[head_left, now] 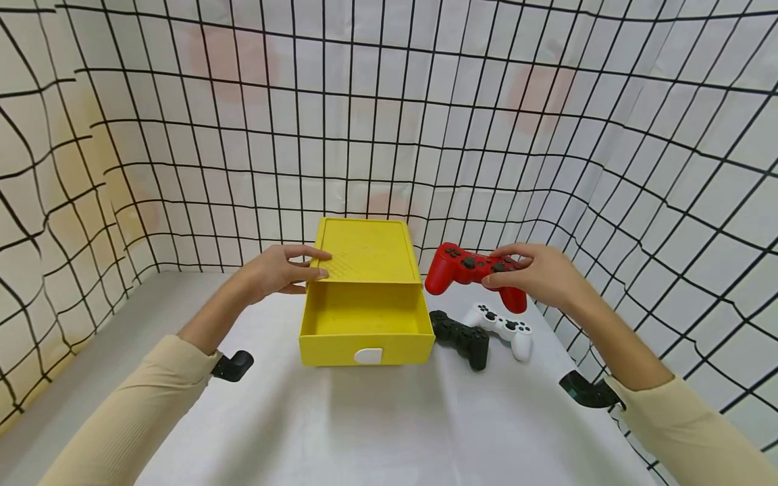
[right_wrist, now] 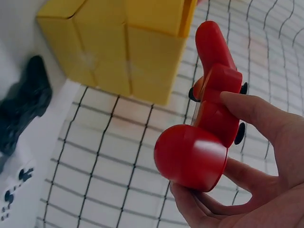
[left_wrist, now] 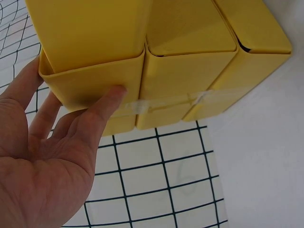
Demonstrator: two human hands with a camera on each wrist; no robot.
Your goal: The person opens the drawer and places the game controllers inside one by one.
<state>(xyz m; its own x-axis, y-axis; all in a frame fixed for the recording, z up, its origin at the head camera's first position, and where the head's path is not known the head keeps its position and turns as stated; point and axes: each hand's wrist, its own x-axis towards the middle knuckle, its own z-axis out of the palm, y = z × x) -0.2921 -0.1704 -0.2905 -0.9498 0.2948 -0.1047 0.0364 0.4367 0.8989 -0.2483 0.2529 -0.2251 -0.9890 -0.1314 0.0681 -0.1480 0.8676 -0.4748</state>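
A yellow drawer unit (head_left: 371, 250) stands in the middle of the head view; the left wrist view shows stacked drawers in it. Its top drawer (head_left: 340, 349), with a white pull tab, is pulled out, its bare floor showing. My left hand (head_left: 276, 271) rests against the unit's left side, near the top edge, with fingers extended. To the right of the unit, my right hand (head_left: 543, 273) holds a red game controller (head_left: 446, 270) by one end, thumb on one side and fingers on the other. The controller is raised above the table.
A black game controller (head_left: 458, 335) and a white game controller (head_left: 500, 322) lie on the white table (head_left: 365, 432), right of the drawer unit. Black-grid fabric walls (head_left: 340, 121) rise behind and along both sides.
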